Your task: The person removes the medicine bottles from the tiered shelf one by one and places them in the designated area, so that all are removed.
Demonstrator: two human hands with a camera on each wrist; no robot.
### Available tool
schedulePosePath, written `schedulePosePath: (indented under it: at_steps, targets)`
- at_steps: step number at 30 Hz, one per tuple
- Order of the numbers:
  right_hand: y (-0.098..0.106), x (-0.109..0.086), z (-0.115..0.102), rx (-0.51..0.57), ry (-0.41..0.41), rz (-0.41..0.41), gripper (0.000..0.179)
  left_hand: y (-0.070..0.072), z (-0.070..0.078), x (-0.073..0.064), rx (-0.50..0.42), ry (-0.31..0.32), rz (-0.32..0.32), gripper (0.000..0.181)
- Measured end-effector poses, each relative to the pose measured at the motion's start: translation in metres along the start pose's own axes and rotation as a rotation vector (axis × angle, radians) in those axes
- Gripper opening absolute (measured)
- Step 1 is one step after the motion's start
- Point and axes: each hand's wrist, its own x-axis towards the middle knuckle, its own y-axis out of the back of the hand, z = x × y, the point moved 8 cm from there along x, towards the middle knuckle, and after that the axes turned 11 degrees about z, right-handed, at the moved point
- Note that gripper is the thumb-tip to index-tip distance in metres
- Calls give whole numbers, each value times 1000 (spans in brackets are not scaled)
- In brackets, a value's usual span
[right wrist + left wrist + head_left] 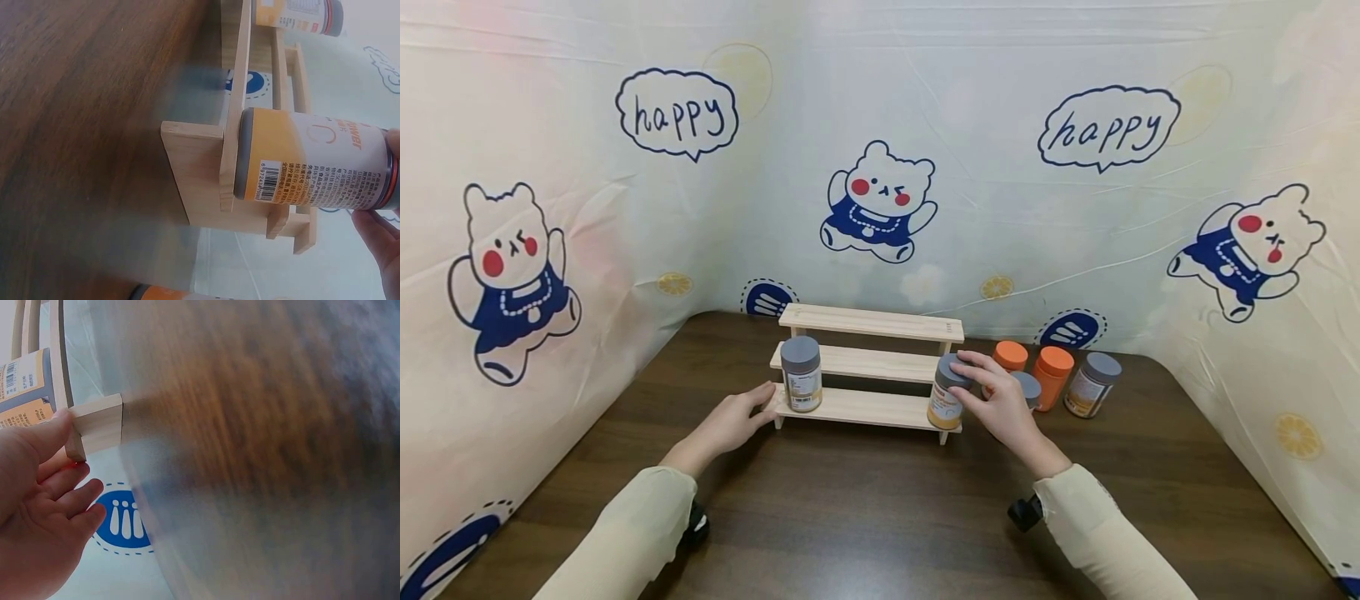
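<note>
A three-tier wooden display rack [865, 363] stands on the table. My left hand [739, 418] pinches the left end of its lowest step, with the thumb [50, 434] on the board and the other fingers loosely bent beside it. Just right of that hand, a grey-lidded jar [802, 375] stands upright on the lowest step. My right hand [1000, 398] grips a second grey-lidded jar [944, 407] by its lid, at the right end of the same step. In the right wrist view this jar [312, 159], with its orange and white label, has its base right at the board.
Right of the rack stand two orange jars [1054, 375] and another grey-lidded jar [1093, 385]. One more grey lid [1027, 388] shows partly behind my right hand. A printed cloth [880, 100] encloses the brown table [850, 517] at the back and sides.
</note>
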Motion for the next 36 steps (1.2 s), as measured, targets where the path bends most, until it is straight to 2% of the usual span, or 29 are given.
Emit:
schedulePosePath:
  at_steps: [8, 13, 22, 27, 33, 36]
  targets:
    - [5, 3, -3, -6, 11, -1, 34, 0, 0, 0, 0, -2, 0, 52]
    - [16, 10, -10, -7, 9, 32, 34, 0, 0, 0, -5, -3, 5, 52]
    - [46, 26, -21, -28, 51, 131, 36, 1, 1, 0, -4, -5, 5, 52]
    - [64, 33, -24, -83, 59, 169, 35, 1, 1, 1, 0, -5, 1, 53]
    - [87, 38, -28, -107, 28, 220, 33, 0, 0, 1, -3, -4, 3, 52]
    - [98, 39, -37, -107, 22, 253, 32, 0, 0, 0, -4, -4, 3, 52]
